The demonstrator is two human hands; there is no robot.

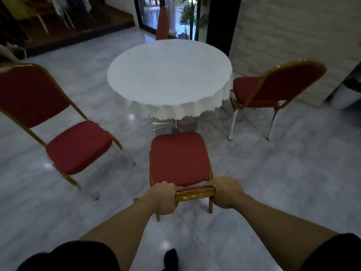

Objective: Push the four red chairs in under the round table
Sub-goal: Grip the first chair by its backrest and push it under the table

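Note:
A round table point(170, 75) with a white scalloped cloth stands in the middle on a metal pedestal. The near red chair point(178, 157) faces it, its seat front just short of the cloth's edge. My left hand point(163, 198) and my right hand point(226, 192) grip the two ends of its gold top rail. The left red chair point(78, 146) stands apart from the table, turned at an angle. On the right, another red chair point(273, 85) has its seat close to the table's edge. The far red chair point(163, 22) shows only its back beyond the table.
The floor is glossy grey marble. A dark wooden step runs along the back left. A glass door and a potted palm point(189, 18) stand behind the table. A pale wall and a white planter point(347, 94) lie to the right.

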